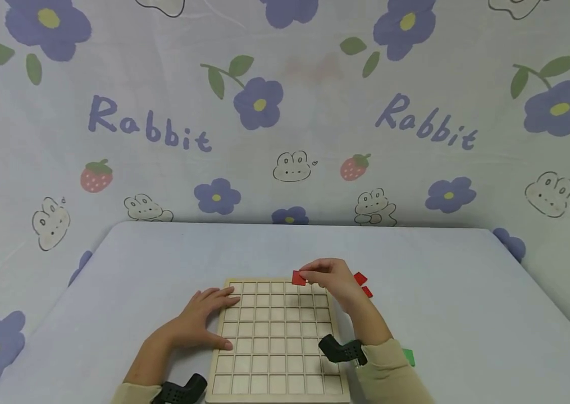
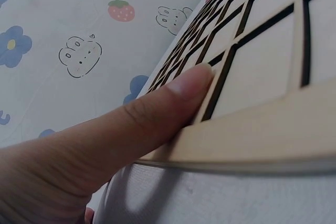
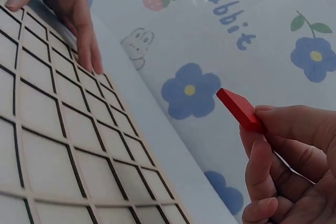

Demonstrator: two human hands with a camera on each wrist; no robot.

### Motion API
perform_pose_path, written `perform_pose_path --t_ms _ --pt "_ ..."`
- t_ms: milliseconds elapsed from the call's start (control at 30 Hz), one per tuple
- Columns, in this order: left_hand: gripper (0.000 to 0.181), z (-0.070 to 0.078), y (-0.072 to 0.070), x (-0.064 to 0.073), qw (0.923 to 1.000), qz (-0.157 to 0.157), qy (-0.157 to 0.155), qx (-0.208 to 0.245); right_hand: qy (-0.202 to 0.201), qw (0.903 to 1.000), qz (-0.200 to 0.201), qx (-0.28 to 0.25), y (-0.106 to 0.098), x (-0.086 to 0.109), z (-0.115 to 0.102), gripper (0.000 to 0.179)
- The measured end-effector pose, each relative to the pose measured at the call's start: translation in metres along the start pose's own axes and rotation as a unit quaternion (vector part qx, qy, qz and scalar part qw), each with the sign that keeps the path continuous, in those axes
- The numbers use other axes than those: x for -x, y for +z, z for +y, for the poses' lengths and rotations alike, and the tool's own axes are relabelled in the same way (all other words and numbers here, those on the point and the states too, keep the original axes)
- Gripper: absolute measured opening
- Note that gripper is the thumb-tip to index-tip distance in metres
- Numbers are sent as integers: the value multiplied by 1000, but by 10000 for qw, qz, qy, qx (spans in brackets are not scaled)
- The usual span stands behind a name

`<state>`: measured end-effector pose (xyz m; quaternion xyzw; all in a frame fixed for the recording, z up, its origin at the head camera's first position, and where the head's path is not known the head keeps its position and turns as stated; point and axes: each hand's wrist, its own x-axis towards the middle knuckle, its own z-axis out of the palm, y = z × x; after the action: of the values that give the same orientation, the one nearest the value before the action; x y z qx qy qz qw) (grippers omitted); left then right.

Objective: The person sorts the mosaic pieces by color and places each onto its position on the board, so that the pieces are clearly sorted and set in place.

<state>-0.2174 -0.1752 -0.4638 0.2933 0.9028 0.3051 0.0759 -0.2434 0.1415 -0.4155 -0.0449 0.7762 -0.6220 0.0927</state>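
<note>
A flower-and-rabbit-printed backdrop [image 1: 325,126] hangs behind a white table [image 1: 466,314].

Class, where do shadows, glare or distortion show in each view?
Head view: a faint shadow on the board below the right hand; left wrist view: a soft-edged shadow on the table below the board's edge; right wrist view: pale streaks, likely glare, on the backdrop, and bowed lines on the board.

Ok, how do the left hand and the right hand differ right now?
The left hand is spread, thumb apart from the fingers; the right hand pinches a red tile. The left hand touches the left side of the grid board; the right hand is raised above the board's far right part. Both arms have beige sleeves and black wrist devices.
</note>
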Motion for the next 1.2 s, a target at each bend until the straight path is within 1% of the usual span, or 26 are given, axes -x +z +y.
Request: perform_pose_path --t_ms 133,300,467,633,733,867,933,1000,1100,1200 --pt "89 0 0 0 10000 8 -19 3 60 9999 -40 82 13 -2 -2 17" --pt "89 0 0 0 10000 21 4 1 139 9998 10 117 30 -6 0 18" --pt "89 0 0 0 10000 4 8 64 147 9998 -110 40 45 -9 4 19" --pt "89 1 0 0 10000 0 -27 57 107 9997 -214 -13 58 -9 3 18" --pt "89 2 0 0 10000 -8 -43 53 55 9998 -196 41 66 -10 2 18" --pt "88 2 1 -1 10000 -47 -66 57 123 9997 -189 38 76 -12 4 18" --pt "88 3 0 -1 10000 -19 -47 31 99 9996 -252 -67 82 -12 3 18" --pt "88 3 0 0 9999 -5 -96 63 78 9995 -297 -73 88 -12 2 17" --pt "88 3 -1 0 9999 -2 -147 53 15 9994 -341 33 97 -12 1 17" --pt "88 3 0 1 9997 -57 -212 71 4 9989 -390 247 105 -11 3 15"
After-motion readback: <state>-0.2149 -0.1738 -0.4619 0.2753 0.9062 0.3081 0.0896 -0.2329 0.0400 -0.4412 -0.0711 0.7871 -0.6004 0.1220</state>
